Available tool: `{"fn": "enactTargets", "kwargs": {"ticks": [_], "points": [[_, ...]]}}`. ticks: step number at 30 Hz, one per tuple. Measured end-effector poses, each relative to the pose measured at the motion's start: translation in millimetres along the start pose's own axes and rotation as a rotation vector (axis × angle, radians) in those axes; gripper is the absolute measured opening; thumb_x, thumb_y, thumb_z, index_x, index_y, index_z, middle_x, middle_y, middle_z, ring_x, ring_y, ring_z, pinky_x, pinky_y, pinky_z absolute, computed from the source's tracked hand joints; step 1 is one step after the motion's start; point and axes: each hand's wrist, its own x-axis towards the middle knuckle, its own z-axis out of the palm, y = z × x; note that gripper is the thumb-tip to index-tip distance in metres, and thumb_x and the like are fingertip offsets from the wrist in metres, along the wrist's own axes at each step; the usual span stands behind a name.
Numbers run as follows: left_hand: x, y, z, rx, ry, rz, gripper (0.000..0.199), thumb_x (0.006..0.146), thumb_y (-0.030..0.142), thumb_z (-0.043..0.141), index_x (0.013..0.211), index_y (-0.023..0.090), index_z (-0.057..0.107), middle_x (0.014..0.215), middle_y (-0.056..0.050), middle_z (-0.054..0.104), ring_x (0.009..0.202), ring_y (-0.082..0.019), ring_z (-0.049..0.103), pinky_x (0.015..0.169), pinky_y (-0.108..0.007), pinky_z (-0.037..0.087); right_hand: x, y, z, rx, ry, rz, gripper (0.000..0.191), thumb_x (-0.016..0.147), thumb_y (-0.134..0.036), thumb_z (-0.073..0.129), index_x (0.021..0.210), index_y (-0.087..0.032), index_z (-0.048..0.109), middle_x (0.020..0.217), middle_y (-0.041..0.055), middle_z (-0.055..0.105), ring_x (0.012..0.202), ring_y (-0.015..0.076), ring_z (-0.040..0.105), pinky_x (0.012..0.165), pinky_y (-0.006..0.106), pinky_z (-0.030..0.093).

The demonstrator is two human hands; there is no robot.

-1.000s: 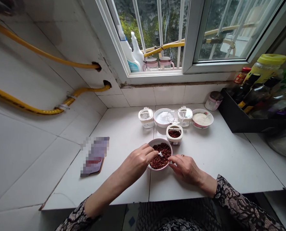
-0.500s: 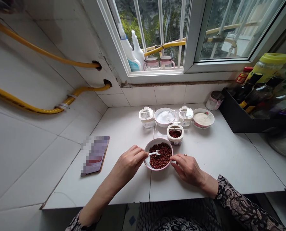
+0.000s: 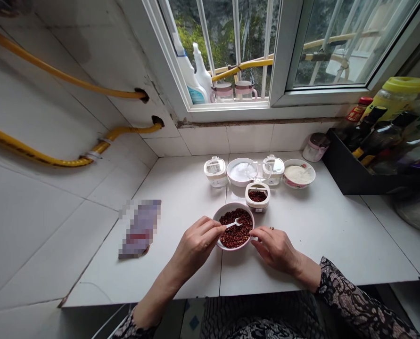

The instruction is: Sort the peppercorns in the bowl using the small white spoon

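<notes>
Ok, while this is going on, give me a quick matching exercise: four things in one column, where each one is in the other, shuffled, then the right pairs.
Things
1. white spoon
2. right hand
3. open jar
4. black box

Places
A. just behind the bowl, slightly to the right
B. on the far right, holding bottles
C. in the fingers of the left hand, over the bowl
D. at the bowl's right rim

Pairs: 1-C, 2-D, 3-A, 4-B
</notes>
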Motion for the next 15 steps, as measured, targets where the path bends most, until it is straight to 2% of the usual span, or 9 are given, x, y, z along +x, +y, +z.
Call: {"fn": "enactTargets", "kwargs": {"ticks": [3, 7, 11, 15], "points": [[-2.0, 0.6, 1.1, 0.039, 0.030, -0.014, 0.014, 0.102, 0.013, 0.052, 0.100, 0.018, 0.065, 0.083, -0.003, 0.073, 0.074, -0.016, 0.060, 0.067, -0.028, 0.050, 0.7, 0.0, -0.4, 0.001, 0.004, -0.002, 0.022, 0.102, -0.016, 0.048, 0.123, -0.016, 0.053, 0.094, 0.0098, 0.074, 0.075, 0.0181, 0.070, 0.061, 0.027, 0.056], [-5.5, 1.9, -10.6, 0.087, 0.054, -0.036, 0.013, 0.099, 0.010, 0.055, 0.101, 0.017, 0.066, 0.085, -0.004, 0.073, 0.077, -0.016, 0.060, 0.069, -0.029, 0.048, 0.8, 0.0, -0.9, 0.016, -0.005, -0.004, 0.023, 0.101, -0.015, 0.048, 0.123, -0.016, 0.053, 0.095, 0.0106, 0.074, 0.076, 0.0186, 0.070, 0.062, 0.028, 0.057], [-7.2, 4.6, -19.9, 0.131, 0.019, -0.007, 0.015, 0.099, 0.007, 0.053, 0.104, 0.015, 0.065, 0.087, -0.005, 0.072, 0.079, -0.018, 0.059, 0.071, -0.030, 0.049, -0.3, 0.5, -0.7, 0.014, -0.001, -0.006, 0.023, 0.101, -0.015, 0.049, 0.124, -0.015, 0.054, 0.095, 0.0107, 0.074, 0.076, 0.0183, 0.070, 0.062, 0.027, 0.056], [-8.4, 5.5, -20.4, 0.139, -0.007, 0.005, 0.016, 0.100, 0.007, 0.051, 0.103, 0.014, 0.065, 0.087, -0.005, 0.072, 0.079, -0.018, 0.059, 0.070, -0.030, 0.050, -0.7, 0.7, -0.4, 0.018, -0.001, -0.003, 0.025, 0.101, -0.015, 0.049, 0.125, -0.015, 0.053, 0.095, 0.0107, 0.074, 0.077, 0.0183, 0.070, 0.062, 0.027, 0.056]]}}
